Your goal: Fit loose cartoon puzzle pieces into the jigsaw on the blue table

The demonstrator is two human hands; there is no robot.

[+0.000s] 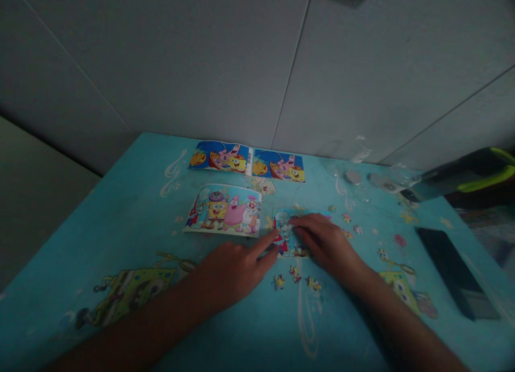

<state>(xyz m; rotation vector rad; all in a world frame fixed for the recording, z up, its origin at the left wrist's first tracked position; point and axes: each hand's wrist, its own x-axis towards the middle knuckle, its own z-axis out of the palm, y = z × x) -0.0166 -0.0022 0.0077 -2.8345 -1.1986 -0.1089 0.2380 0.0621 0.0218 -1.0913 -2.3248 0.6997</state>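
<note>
A partly assembled jigsaw puzzle (285,246) with cartoon figures lies flat on the table, partly covered by my hands. My left hand (235,267) stretches its index and middle fingers to the puzzle's left edge, touching it. Over the puzzle's middle, my right hand (322,240) has its thumb and fingers pinched on a puzzle piece (288,227), mostly hidden by the fingertips. Loose jigsaw pieces (295,274) lie just below the puzzle, and several more pieces (346,217) are scattered to its right. A picture card (222,211) with cartoon characters rests left of the puzzle.
Two blue picture cards (219,156) (278,165) lie near the wall (201,66). Clear bottles (358,173) lie or stand at the back right, beside a dark object with a green edge (486,179). A black phone (456,273) is on the right of the patterned tablecloth (132,211).
</note>
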